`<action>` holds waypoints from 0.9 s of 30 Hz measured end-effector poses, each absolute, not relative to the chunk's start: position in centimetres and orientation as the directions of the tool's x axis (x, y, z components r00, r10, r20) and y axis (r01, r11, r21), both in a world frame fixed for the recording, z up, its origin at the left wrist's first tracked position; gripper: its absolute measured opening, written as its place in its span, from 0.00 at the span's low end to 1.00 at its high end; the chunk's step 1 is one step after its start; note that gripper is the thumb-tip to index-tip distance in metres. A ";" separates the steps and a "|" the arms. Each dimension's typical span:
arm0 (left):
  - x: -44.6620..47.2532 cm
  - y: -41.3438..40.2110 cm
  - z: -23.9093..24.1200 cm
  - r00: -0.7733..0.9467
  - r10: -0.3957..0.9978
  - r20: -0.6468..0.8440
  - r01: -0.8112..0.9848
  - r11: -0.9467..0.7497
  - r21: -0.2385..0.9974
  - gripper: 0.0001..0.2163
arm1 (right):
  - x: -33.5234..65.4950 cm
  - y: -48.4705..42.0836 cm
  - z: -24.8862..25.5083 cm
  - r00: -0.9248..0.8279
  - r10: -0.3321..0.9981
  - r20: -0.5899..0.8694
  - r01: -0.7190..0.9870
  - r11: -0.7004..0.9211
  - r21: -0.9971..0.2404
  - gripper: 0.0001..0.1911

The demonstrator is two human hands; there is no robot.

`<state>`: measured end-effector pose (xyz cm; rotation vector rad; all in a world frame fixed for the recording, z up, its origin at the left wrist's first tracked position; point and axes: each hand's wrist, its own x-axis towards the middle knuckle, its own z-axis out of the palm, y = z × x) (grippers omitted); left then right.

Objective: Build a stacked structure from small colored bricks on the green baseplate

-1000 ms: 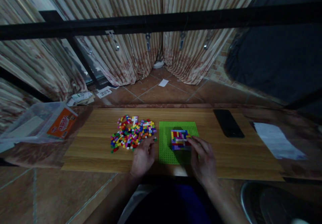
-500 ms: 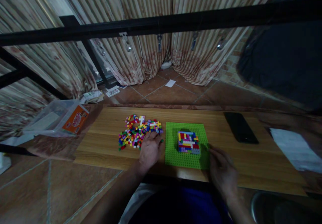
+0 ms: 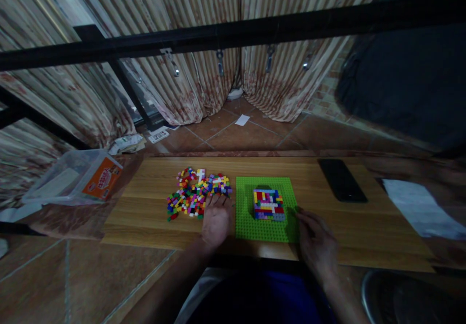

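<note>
My left hand [image 3: 216, 221] rests at the near right side of a loose pile of small toy building bricks [image 3: 192, 195] in many colours. Its fingers reach forward, slightly apart, onto the bricks, and no brick shows in its grasp. To the right lies a green studded baseplate [image 3: 245, 227]. A low, multicoloured block of joined bricks [image 3: 268, 205] stands on the plate, with gaps in its top layer. At the plate's right edge, my right hand [image 3: 318, 239] has its fingers closed together, gripping that edge; the thumb's underside is hidden.
The wooden table [image 3: 145, 222] also bears a black phone [image 3: 342, 181] and, beyond its right end, white paper [image 3: 422, 207]. A clear plastic box [image 3: 69, 178] with an orange label stands off to the left. A black metal rail [image 3: 255, 33] crosses before curtains [image 3: 204, 4].
My left hand has turned and its fingers reach further onto the brick pile; the dark green brick by its thumb no longer shows clearly. My right hand stays at the plate. The view has shifted slightly.
</note>
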<state>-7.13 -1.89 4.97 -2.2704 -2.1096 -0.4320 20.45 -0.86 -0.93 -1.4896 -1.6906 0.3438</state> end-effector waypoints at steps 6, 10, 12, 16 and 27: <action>-7.1 -2.2 5.7 0.024 0.971 0.238 0.944 -0.100 0.314 0.07 | 19.6 -1.1 1.0 0.079 0.917 0.392 0.638 0.256 -0.727 0.15; -6.4 -2.9 6.8 -0.059 0.972 0.226 0.748 -0.107 0.655 0.07 | 16.6 -2.1 4.9 0.009 0.944 0.330 0.511 0.279 -0.813 0.13; -5.7 -3.5 7.2 -0.084 0.979 0.188 0.600 -0.101 0.794 0.07 | 14.6 -2.7 6.6 -0.091 0.962 0.257 0.409 0.271 -0.871 0.13; -4.4 -5.0 7.6 -0.048 0.993 0.111 0.429 -0.080 0.900 0.09 | 11.7 -3.9 7.5 -0.229 0.959 0.170 0.262 0.229 -0.938 0.13; -2.5 -6.6 5.8 -0.143 0.989 -0.047 0.283 0.086 0.955 0.11 | 11.5 -5.1 5.8 -0.220 0.962 0.160 0.319 0.226 -0.920 0.11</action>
